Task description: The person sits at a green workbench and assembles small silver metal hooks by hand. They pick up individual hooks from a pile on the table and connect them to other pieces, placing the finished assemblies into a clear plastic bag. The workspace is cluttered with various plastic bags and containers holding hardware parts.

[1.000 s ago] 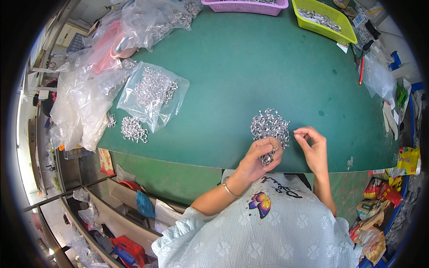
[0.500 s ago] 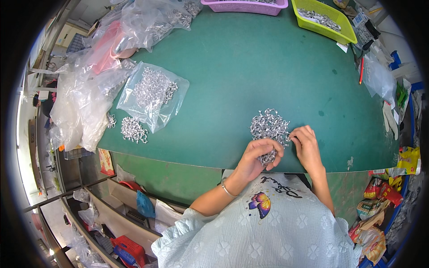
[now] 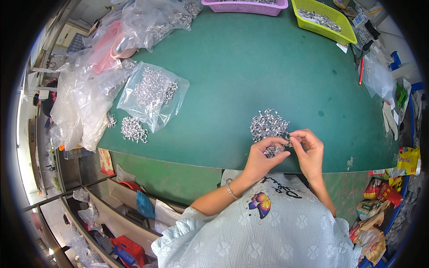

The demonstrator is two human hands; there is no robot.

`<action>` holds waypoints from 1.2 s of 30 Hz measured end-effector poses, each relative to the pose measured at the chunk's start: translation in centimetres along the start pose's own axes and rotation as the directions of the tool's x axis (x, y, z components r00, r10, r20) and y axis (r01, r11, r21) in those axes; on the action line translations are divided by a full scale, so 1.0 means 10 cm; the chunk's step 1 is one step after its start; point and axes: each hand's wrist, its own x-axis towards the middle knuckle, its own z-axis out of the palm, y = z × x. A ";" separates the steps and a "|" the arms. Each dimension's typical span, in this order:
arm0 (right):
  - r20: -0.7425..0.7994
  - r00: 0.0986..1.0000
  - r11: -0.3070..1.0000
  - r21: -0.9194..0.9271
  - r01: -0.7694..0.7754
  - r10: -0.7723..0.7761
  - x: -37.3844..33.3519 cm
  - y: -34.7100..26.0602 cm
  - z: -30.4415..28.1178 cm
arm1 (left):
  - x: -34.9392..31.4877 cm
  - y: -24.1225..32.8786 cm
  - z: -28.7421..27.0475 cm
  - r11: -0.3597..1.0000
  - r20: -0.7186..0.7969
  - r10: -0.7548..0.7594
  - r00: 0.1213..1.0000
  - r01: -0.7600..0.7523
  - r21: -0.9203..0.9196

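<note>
Small, shiny, curved silver metal pieces (image 3: pixel 268 123) lie heaped on the green table in front of me. At the heap's near side my left hand (image 3: pixel 264 157) is curled, with a cluster of the same pieces (image 3: pixel 272 152) in the hollow between thumb and fingers. My right hand (image 3: pixel 309 146) has its thumb and forefinger pinched at a small metal piece (image 3: pixel 289 138), close to the left fingertips. How many pieces the left hand holds is hidden by its fingers.
Left on the table (image 3: pixel 214 76) lie a clear bag of metal pieces (image 3: pixel 154 91), a smaller pile (image 3: pixel 133 130) and heaped plastic bags (image 3: pixel 85 98). A purple basket (image 3: pixel 250 7) and a yellow-green basket (image 3: pixel 324 27) stand at the far edge. A red pen-like stick (image 3: pixel 361 71) lies right.
My left hand has turned and shifted slightly right, its thumb now stretched toward the right hand. My right hand has moved slightly right and down, its fingertips now nearer the left hand's.
</note>
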 end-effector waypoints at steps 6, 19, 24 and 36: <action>0.066 0.996 0.983 0.168 -0.074 0.064 -0.06 -0.07 0.03 | -0.04 0.01 0.03 0.989 -0.053 0.119 0.991 -0.114 0.094; 0.193 0.979 0.858 0.489 -0.159 0.071 -0.10 -0.21 -0.04 | -0.06 0.07 -0.05 0.945 0.009 -0.120 0.993 0.117 -0.304; 0.156 0.987 0.896 0.430 -0.110 0.047 -0.11 -0.22 -0.03 | -0.05 0.05 -0.07 0.882 0.127 -0.181 0.975 0.218 -0.417; -0.019 0.999 0.983 0.176 0.050 -0.047 -0.08 -0.11 0.00 | -0.01 0.01 -0.15 0.543 0.405 -0.264 0.875 0.482 -0.687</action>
